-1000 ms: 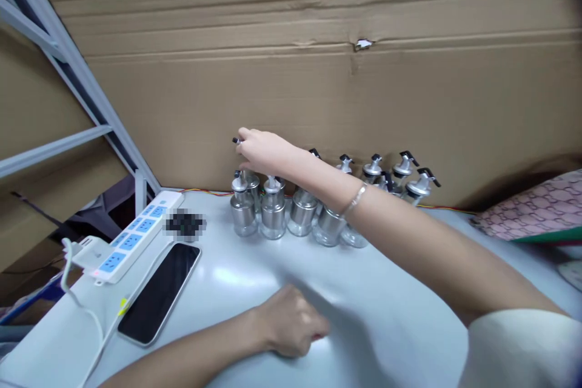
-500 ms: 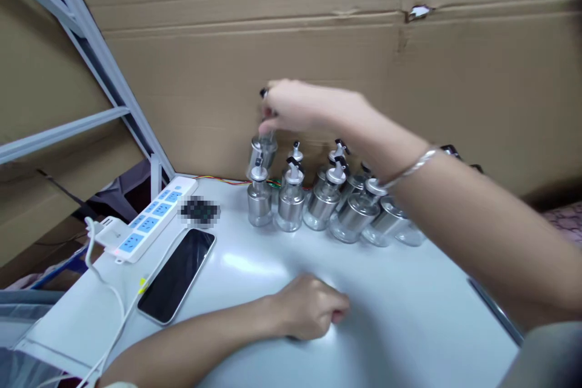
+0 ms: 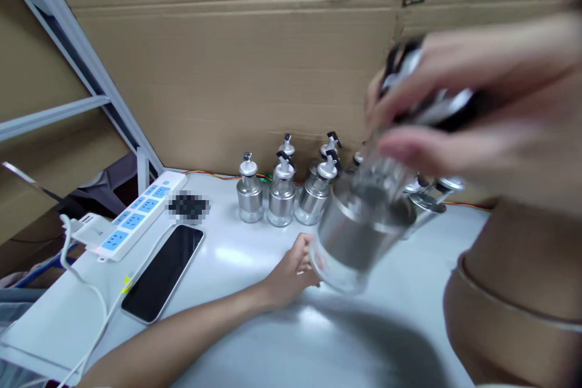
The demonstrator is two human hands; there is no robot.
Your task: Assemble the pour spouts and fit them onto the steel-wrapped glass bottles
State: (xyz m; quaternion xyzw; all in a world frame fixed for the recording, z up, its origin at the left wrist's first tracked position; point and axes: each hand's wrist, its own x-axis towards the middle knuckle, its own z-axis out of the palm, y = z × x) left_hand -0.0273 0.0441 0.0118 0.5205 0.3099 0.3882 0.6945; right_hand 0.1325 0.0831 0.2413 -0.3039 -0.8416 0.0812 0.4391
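Note:
My right hand [image 3: 482, 133] is raised close to the camera and blurred by motion. It is closed round the metal pourer top of a glass bottle with a steel sleeve [image 3: 359, 236], which hangs tilted above the white table [image 3: 236, 339]. My left hand [image 3: 293, 270] rests on the table with thumb lifted and fingers loosely apart. Its fingertips are at the bottle's base and partly hidden behind it. Several like bottles [image 3: 282, 194] stand in rows by the cardboard wall [image 3: 254, 73].
A white power strip with blue sockets [image 3: 131, 221] and its cable lie at the left. A black phone [image 3: 163, 273] lies beside it. A grey metal rack frame [image 3: 68, 54] rises at the left. More bottles stand behind the held one at right.
My right hand lifted one bottle out of the back row and carried it right and toward the camera. My left hand opened from a fist and rose to the bottle's base.

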